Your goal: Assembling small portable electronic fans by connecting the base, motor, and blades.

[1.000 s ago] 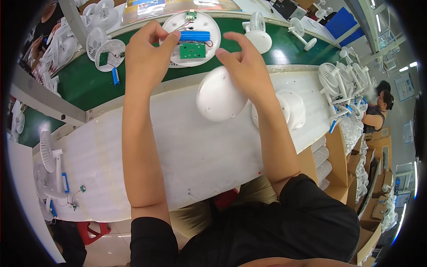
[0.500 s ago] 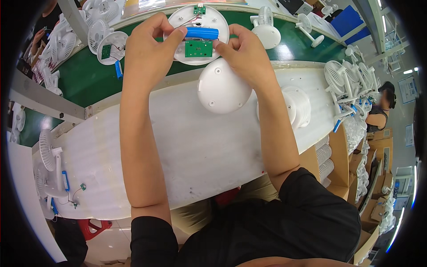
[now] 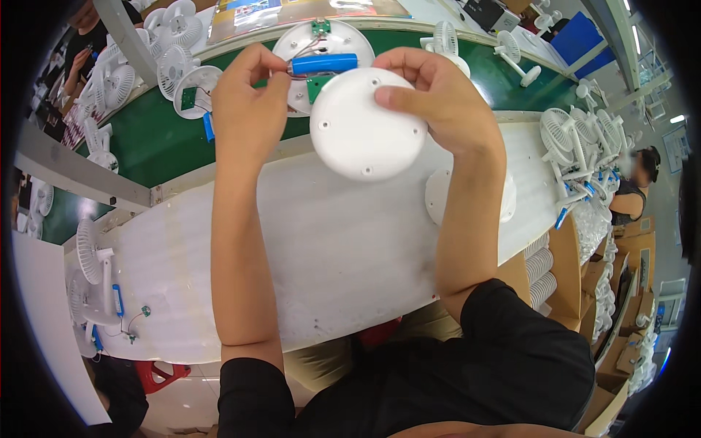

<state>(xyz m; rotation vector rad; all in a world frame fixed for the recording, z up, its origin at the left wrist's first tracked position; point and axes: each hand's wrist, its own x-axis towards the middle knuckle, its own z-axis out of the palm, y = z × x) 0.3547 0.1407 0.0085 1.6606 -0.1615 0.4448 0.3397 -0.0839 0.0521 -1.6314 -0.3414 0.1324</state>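
Note:
Just over the green strip lies an open round white fan base (image 3: 351,45) with a blue cylindrical battery (image 3: 325,63) across it. A small green circuit board (image 3: 320,28) sits near its far rim, with thin wires running from it. A larger green board (image 3: 315,88) is mostly hidden. My left hand (image 3: 255,98) is closed in a pinch at the battery's left end; what its fingertips grip is hidden. My right hand (image 3: 445,95) holds a white round cover (image 3: 365,135), thumb on its face, fingers behind. The cover overlaps the base's near right part.
Another open base (image 3: 207,78) with a hanging battery lies left on the green strip. White discs (image 3: 437,196) sit beside my right forearm. Assembled fans (image 3: 558,135) crowd the right end, and a fan with loose parts (image 3: 89,252) stands at left. Other people are in the background.
My right hand has raised the white cover and brought it partly over the base, hiding most of the larger board. My left thumb has slid off the battery's top to its left end.

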